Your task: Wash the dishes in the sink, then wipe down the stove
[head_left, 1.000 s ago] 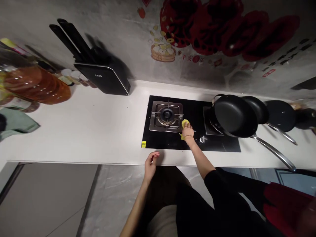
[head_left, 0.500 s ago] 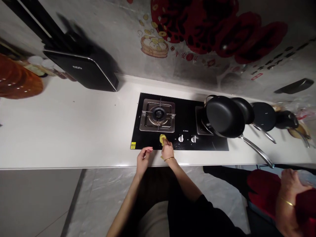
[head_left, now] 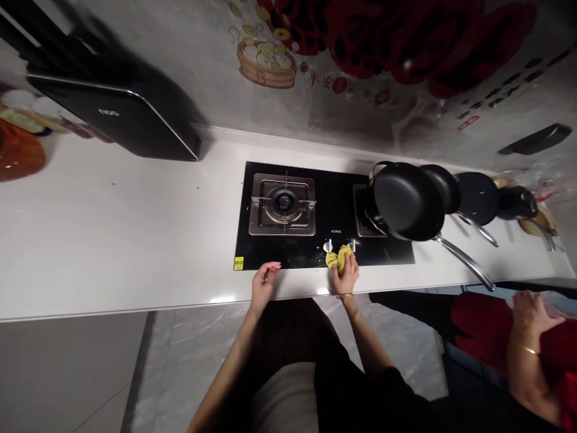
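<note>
My right hand [head_left: 347, 278] presses a crumpled yellow cloth [head_left: 341, 257] against the front of the black glass gas stove [head_left: 288, 254]. The cloth lies right at the two control knobs, the left knob [head_left: 328, 246] showing beside it and the right one partly covered. My left hand [head_left: 263, 285] is at the counter's front edge, just before the stove, its fingers loosely bent and apart with nothing in them. Behind it sits the bare left burner [head_left: 284, 202] with its metal pan support.
A black frying pan [head_left: 408, 201] covers the right burner, its handle [head_left: 466, 263] reaching over the counter edge. More pans [head_left: 476, 197] stand farther right. A black knife block [head_left: 117, 114] is at the back left. Another person's hand [head_left: 532, 313] holds something translucent at the lower right.
My right hand has moved the yellow cloth rightward, from in front of the left burner to the knobs. More of the cloth is spread out. My left hand stays nearly in place.
</note>
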Tool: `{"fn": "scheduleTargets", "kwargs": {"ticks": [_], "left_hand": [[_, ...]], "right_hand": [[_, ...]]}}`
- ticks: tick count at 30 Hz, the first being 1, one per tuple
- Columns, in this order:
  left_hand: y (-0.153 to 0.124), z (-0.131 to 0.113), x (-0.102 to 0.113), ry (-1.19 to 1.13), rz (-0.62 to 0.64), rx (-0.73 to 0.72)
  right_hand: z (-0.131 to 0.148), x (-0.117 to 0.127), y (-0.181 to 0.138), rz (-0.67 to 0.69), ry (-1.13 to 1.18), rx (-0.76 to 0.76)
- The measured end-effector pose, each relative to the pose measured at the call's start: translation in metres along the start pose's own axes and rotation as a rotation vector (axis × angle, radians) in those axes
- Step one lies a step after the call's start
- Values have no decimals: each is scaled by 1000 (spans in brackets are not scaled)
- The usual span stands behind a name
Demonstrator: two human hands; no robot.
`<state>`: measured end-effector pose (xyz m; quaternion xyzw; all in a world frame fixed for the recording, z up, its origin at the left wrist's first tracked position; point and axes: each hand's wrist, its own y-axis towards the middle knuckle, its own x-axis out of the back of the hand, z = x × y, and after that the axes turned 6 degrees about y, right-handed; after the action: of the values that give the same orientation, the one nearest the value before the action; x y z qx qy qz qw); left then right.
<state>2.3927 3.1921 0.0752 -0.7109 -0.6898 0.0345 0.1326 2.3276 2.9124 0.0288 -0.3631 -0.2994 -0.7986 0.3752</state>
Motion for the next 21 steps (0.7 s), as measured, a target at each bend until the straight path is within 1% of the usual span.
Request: {"fn": "scheduleTargets", "kwargs": {"ticks": [3,9,11,13,16,18,19,20,21], "left_hand": [[-1,1,2,-6,-11,2],[-4,0,10,-35,-22,20],[-6,0,15,-52,-41,22],[-8,1,21,-69,-77,22],[-10,1,28,-76,-110,27],[-9,-2,31,-80,-107,24],[-8,-3,32,-83,-104,18],[-7,-5,32,-87,-102,12],[-5,-7,32,-89,-102,7]], "right_hand": [[9,-16,-7,-17,-106,0],[50,-30,-28,131,-46,123],[70,-40,-35,202,-13,168],[96,-55,-39,294,31,223],[137,-72,-38,410,162,291],[152,-68,-34,416,276,306],[151,-60,-31,390,324,306],[145,-49,-29,350,357,301],[134,-35,-26,300,374,292]]}}
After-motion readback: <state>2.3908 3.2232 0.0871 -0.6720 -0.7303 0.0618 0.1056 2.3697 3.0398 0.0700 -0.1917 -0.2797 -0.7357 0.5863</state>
